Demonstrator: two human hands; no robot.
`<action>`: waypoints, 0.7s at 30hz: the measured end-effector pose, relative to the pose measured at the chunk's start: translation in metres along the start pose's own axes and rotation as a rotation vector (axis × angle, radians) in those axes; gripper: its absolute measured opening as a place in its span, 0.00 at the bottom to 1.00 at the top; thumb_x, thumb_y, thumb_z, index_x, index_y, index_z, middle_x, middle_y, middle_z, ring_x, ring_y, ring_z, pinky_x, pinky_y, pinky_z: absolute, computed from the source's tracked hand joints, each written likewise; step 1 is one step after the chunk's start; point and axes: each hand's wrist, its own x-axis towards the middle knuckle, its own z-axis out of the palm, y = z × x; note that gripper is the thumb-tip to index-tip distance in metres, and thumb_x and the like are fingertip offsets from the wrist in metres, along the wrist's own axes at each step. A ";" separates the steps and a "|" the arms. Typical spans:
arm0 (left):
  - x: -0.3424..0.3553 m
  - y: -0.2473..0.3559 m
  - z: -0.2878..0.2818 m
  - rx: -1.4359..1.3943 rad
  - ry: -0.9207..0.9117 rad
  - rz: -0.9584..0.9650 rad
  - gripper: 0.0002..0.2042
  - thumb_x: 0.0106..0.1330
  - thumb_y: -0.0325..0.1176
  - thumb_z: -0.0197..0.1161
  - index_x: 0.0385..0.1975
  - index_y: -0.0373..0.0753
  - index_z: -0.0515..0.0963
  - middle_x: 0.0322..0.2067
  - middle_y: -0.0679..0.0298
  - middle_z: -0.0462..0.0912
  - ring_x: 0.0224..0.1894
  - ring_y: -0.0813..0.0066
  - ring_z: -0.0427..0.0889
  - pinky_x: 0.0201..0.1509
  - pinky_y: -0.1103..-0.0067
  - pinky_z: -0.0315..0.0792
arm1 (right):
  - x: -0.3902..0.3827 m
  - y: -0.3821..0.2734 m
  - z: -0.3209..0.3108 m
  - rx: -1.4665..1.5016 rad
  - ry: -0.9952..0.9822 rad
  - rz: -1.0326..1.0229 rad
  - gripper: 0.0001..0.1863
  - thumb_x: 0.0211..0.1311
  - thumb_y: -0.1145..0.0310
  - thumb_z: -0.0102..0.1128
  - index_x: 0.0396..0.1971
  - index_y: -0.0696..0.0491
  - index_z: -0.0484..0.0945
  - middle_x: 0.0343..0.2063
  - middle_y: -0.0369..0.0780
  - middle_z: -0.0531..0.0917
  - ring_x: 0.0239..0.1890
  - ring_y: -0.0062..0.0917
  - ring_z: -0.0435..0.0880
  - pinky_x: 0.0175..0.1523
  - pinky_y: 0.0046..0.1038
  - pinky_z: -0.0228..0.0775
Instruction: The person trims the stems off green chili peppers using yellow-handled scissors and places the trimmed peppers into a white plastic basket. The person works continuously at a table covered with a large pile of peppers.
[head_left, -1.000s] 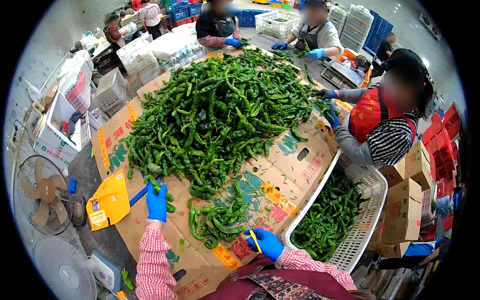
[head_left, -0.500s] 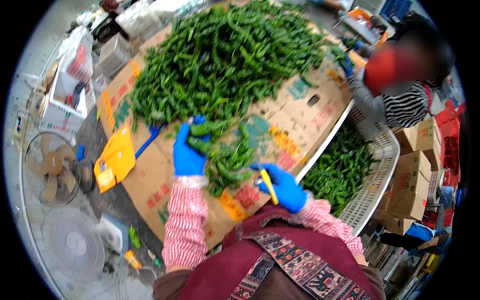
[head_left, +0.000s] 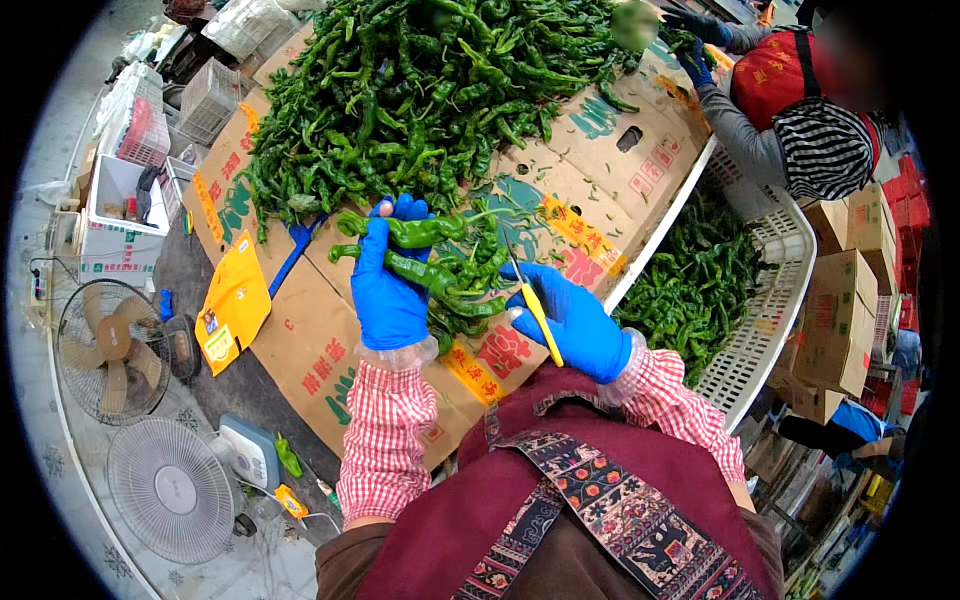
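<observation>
My left hand [head_left: 393, 285], in a blue glove, is closed around a few long green peppers [head_left: 425, 262] that stick out past its fingers. More loose peppers lie on the cardboard just right of it. My right hand [head_left: 575, 325], also gloved in blue, grips snips [head_left: 540, 318] with a yellow handle. Their thin dark tip points up, beside the held peppers; I cannot tell whether it touches them. Beyond both hands, a large heap of green peppers [head_left: 410, 110] covers the far part of the printed cardboard [head_left: 315, 350].
A white slatted crate [head_left: 775, 300] with green peppers stands at the right. At the far right, a co-worker's gloved hands [head_left: 695, 55] reach to the heap. A yellow packet [head_left: 235, 310] and blue strip [head_left: 295, 262] lie left. Fans [head_left: 170, 490] and a scale [head_left: 247, 452] stand lower left.
The view has shifted slightly and become sharper. My left hand now shows peppers spread across its palm and fingers, and my right hand still grips the snips beside them.
</observation>
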 end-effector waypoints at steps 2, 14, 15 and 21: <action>-0.003 0.002 0.000 -0.019 -0.045 -0.017 0.14 0.74 0.38 0.52 0.54 0.41 0.75 0.56 0.57 0.77 0.59 0.63 0.76 0.65 0.66 0.71 | 0.002 -0.014 -0.001 -0.075 -0.011 0.011 0.30 0.65 0.62 0.63 0.64 0.56 0.65 0.52 0.41 0.77 0.52 0.21 0.75 0.58 0.27 0.68; -0.013 0.006 -0.002 0.035 -0.049 0.002 0.15 0.75 0.38 0.52 0.54 0.38 0.75 0.55 0.54 0.78 0.58 0.61 0.76 0.66 0.64 0.69 | 0.010 0.000 0.008 0.121 0.092 0.038 0.22 0.64 0.61 0.64 0.54 0.56 0.74 0.32 0.36 0.81 0.33 0.16 0.77 0.40 0.21 0.72; -0.010 0.005 -0.007 0.016 -0.060 0.034 0.14 0.75 0.37 0.52 0.54 0.37 0.75 0.54 0.55 0.78 0.58 0.62 0.77 0.65 0.65 0.70 | 0.006 -0.004 0.005 0.228 0.085 0.140 0.20 0.65 0.62 0.64 0.52 0.57 0.75 0.30 0.35 0.81 0.31 0.15 0.76 0.38 0.20 0.72; 0.000 0.008 -0.009 0.035 0.114 0.232 0.13 0.74 0.35 0.53 0.52 0.37 0.76 0.52 0.56 0.80 0.55 0.63 0.79 0.62 0.66 0.73 | -0.028 0.004 0.023 -0.287 0.092 0.014 0.38 0.54 0.49 0.71 0.61 0.53 0.70 0.38 0.44 0.82 0.37 0.30 0.84 0.45 0.32 0.76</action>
